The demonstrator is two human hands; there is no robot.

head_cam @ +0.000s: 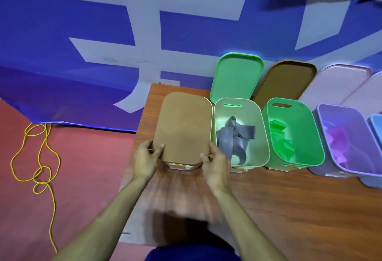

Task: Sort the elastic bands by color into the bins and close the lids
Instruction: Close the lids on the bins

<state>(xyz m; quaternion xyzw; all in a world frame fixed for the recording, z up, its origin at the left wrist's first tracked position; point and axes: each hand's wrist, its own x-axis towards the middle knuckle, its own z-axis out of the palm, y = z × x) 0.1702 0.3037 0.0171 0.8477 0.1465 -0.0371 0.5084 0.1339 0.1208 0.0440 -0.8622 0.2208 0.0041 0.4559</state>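
Both forearms are shown bare up to the left hand and right hand; dark blue clothing is seen low between them.

A: Row order on the table?

B: Five bins stand side by side toward the far edge. The leftmost bin has the flat lid on top. The left hand and right hand grip its near corners.

A: Contents?

B: Bands lie in the second bin, third bin and fourth bin. The fifth bin is cut off at right. Leaning lids stand behind them. A rope lies on the floor, left of the table.
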